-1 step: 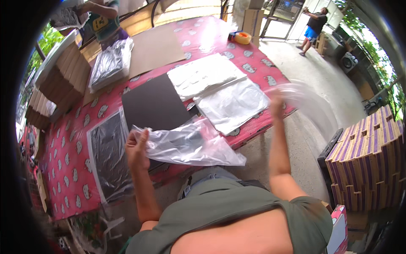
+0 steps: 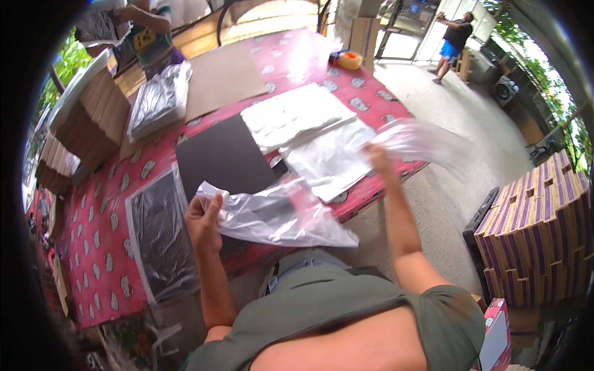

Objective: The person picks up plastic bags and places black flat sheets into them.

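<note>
Left hand (image 2: pixel 203 224) grips a clear plastic bag (image 2: pixel 272 213) over the bench (image 2: pixel 111 235) while right hand (image 2: pixel 377 157) clutches another bag (image 2: pixel 427 141), apparently mid-bagging; next, opening it.

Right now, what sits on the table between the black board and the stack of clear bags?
Head view: nothing sits between them. The black board runs straight up to the stack of clear bags, whose lower corner appears to overlap the board's right edge.

Two bare hands work at centre frame: the left hand (image 2: pixel 203 224) and the right hand (image 2: pixel 377 156), each gripping one clear plastic bag (image 2: pixel 272 213), (image 2: pixel 427 141). One black board (image 2: pixel 223 157) lies mid-frame. One tape roll (image 2: pixel 349 60) sits at the top. Two other people stand at the upper left (image 2: pixel 145 28) and upper right (image 2: pixel 455 37).
</note>
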Motion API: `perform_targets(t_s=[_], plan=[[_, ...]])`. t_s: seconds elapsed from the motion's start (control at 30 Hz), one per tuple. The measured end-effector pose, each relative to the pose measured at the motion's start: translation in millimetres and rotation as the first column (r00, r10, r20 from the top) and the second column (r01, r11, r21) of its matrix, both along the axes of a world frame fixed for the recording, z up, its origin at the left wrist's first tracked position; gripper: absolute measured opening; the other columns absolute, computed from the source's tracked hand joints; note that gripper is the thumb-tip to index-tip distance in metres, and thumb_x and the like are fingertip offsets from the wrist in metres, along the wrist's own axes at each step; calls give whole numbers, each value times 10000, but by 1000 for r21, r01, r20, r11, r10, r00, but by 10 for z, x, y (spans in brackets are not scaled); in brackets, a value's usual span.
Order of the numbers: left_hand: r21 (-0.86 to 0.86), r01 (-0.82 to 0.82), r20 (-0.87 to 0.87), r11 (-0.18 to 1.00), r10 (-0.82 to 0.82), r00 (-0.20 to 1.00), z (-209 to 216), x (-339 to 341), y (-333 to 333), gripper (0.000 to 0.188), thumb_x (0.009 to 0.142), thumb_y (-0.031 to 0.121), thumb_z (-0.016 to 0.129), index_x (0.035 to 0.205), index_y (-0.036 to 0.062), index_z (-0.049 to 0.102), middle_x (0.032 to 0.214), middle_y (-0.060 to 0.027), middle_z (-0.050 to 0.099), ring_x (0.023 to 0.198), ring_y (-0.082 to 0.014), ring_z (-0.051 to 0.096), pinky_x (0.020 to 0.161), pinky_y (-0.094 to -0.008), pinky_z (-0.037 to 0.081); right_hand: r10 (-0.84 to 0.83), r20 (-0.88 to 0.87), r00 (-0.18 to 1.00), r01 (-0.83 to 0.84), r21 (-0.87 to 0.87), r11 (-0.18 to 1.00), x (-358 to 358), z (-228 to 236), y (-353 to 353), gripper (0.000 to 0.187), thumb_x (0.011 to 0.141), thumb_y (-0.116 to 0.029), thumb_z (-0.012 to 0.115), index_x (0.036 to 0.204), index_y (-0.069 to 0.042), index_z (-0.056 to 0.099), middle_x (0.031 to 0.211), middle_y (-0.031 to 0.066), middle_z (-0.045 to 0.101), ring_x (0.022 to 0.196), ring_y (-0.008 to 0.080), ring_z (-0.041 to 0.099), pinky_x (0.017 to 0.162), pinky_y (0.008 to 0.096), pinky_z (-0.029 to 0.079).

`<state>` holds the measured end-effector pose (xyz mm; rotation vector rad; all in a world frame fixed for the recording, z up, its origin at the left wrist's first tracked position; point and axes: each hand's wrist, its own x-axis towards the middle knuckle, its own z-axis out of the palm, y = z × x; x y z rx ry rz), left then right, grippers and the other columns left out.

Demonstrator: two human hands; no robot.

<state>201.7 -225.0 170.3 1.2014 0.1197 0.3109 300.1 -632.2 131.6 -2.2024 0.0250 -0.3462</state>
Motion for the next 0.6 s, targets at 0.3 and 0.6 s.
perform_targets(t_s=[0.3, 0.6], plan=[[-237, -213, 39, 948, 228, 973, 59, -27, 173, 111, 824, 54, 541, 929, 53, 506, 851, -54, 577, 798, -136, 576, 705, -264, 457, 453, -208, 867, -464, 0, 886, 109, 35, 605, 460, 784, -426, 570, 991, -15, 590, 981, 132, 607, 855, 204, 594, 756, 307, 457], [599, -10, 146, 800, -97, 985, 402, 994, -668, 267, 722, 184, 664, 888, 33, 519, 776, -58, 543, 677, -146, 540, 650, -271, 458, -143, -328, 934, -50, -516, 855, 751, -350, 662, 796, 689, -534, 598, 1337, -249, 233, 1399, 209, 46, 1291, 363, 70, 1006, 513, 171]])
